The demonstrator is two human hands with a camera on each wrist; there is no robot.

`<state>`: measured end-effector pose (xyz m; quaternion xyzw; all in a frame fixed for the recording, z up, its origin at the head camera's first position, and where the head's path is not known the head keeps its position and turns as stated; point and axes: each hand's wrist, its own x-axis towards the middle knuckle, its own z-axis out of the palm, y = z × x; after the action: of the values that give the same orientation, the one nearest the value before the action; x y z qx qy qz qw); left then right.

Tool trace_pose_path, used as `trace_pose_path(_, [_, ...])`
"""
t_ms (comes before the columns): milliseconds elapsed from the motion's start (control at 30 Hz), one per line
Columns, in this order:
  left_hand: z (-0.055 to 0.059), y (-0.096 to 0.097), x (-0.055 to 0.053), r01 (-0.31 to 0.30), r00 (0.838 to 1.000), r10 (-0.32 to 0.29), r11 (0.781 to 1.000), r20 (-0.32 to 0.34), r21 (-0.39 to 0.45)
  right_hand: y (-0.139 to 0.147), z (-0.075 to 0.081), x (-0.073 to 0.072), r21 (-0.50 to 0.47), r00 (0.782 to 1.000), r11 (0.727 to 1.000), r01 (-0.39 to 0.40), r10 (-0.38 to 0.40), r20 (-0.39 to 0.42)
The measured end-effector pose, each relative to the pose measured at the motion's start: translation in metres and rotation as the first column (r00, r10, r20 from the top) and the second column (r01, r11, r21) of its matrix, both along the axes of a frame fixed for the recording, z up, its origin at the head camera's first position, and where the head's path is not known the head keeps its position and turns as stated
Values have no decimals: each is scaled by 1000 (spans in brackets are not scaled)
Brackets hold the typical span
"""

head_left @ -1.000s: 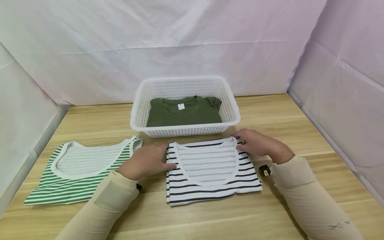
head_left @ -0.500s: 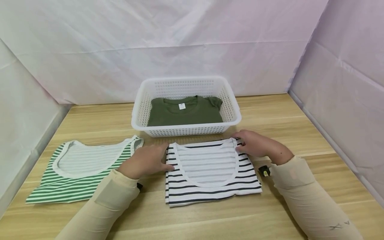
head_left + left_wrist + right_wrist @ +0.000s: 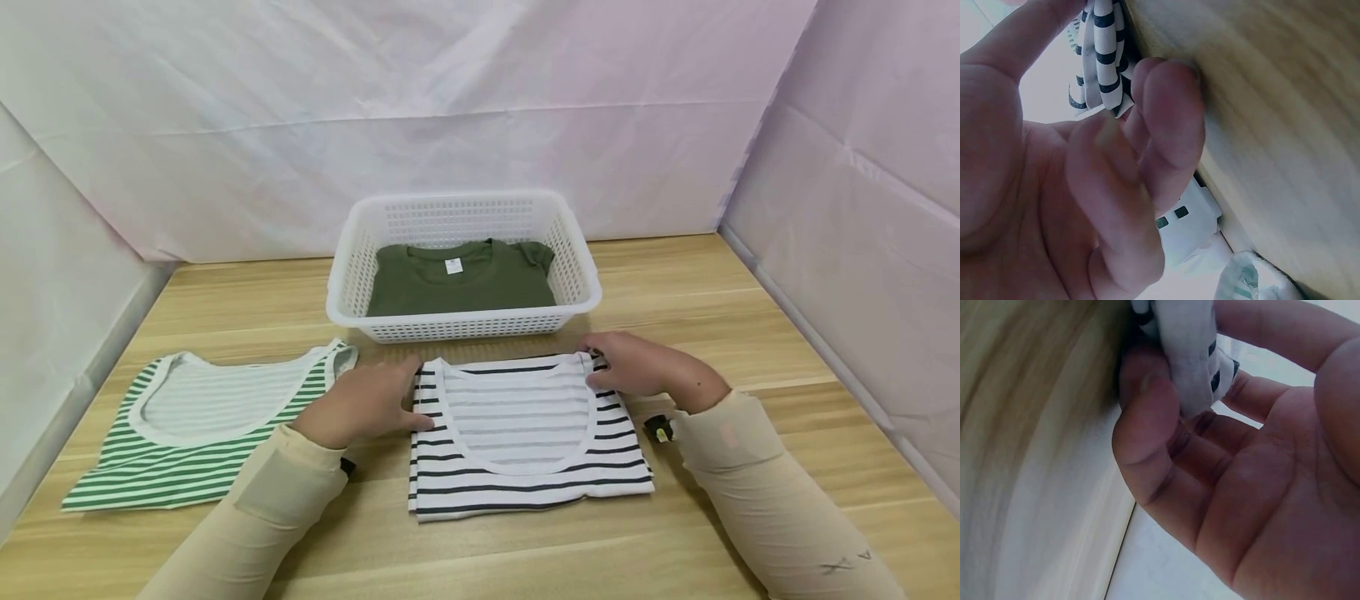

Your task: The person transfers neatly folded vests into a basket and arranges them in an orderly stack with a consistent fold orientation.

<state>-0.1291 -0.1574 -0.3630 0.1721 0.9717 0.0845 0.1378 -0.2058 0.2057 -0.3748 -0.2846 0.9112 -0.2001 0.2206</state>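
Observation:
A folded white shirt with black stripes (image 3: 525, 483) and a wide scoop neck lies on the wooden table in front of the basket. At its left edge my left hand (image 3: 371, 404) grips the cloth, thumb on top and fingers curled at the side; the left wrist view shows the layered edge (image 3: 1105, 56) between them. My right hand (image 3: 637, 362) pinches the far right corner by the neckline, and in the right wrist view its fingers (image 3: 1147, 419) curl under the folded cloth (image 3: 1188, 356). Fingertips are partly hidden by the fabric.
Behind the shirt stands a white perforated basket (image 3: 465, 325) holding a folded dark green T-shirt (image 3: 465, 287). A folded green-striped shirt (image 3: 172, 467) lies on the left, close to my left forearm. White cloth walls (image 3: 450, 158) enclose the table (image 3: 525, 567).
The black-striped shirt's far edge has shifted slightly toward me, and my right hand has come slightly nearer with its corner. My left hand stays at the left edge.

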Motion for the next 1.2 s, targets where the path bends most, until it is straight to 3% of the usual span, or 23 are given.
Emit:
trace_pose_path(267, [-1, 1, 0, 12, 1000, -12, 1000, 28, 16, 0, -1, 2, -11, 1000, 1000, 3, -3, 19])
trace_pose_path(667, [-2, 2, -2, 61, 996, -68, 991, 54, 122, -3, -3, 2, -44, 1000, 999, -11, 11, 12])
trace_pose_path(933, [-2, 7, -1, 89, 993, -99, 982, 57, 164, -6, -1, 6, -138, 998, 989, -52, 48, -36])
trace_pose_path(1200, [-2, 7, -3, 1, 997, -17, 978, 77, 207, -10, -1, 7, -191, 998, 981, -33, 22, -60])
